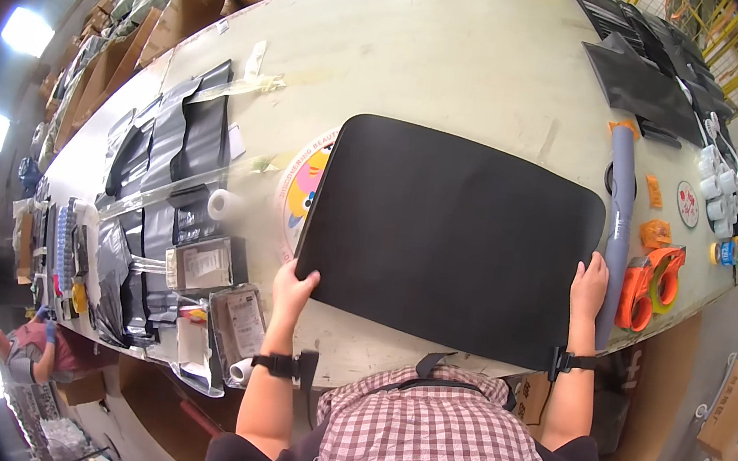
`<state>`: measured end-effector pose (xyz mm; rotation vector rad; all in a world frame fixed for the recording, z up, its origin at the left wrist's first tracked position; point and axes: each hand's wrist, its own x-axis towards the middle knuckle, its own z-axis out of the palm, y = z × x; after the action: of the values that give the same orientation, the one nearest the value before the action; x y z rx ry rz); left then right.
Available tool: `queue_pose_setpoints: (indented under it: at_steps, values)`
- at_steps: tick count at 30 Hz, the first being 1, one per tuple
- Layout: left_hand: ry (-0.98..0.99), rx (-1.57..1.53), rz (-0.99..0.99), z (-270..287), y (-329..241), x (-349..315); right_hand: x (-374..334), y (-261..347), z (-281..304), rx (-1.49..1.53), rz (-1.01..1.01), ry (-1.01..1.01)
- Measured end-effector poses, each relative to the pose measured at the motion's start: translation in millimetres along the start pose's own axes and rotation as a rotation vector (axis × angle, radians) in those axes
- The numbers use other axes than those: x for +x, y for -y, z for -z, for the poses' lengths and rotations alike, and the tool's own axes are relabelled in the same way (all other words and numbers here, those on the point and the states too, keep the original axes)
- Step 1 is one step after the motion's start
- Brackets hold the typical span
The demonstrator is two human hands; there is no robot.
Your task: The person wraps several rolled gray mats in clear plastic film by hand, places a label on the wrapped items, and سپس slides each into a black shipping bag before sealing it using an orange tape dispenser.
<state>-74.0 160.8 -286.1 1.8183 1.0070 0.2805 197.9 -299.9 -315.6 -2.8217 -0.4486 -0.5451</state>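
A large black rectangular mat [451, 241] with rounded corners lies in front of me over the pale table, a little tilted. My left hand [293, 289] grips its near left corner, thumb on top and fingers underneath. At the right edge, my right hand [590, 283] holds the mat with the thumb on its upper face and the other fingers partly hidden. Under the mat's left side, a round colourful printed disc [300, 190] is partly covered. A purple-grey roll [619, 197] lies just right of the mat, close to my right hand.
Orange tape dispensers [650, 288] sit right of the roll. Black plastic bags [178, 152] and clear-wrapped boxes [201, 265] lie on the left of the table [430, 35]. Black sheets [649, 85] are at far right. Another person [41, 351] works at far left.
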Motion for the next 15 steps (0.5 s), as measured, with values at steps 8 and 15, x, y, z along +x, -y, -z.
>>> queue_pose_setpoints:
  at_steps: [8,15]
  values:
    - [-0.567,0.872,-0.38,-36,12,96,25,5,14,0.697,-0.613,0.246]
    - [-0.218,0.721,0.061,-9,-58,140,34,26,52,1.275,-0.886,0.596]
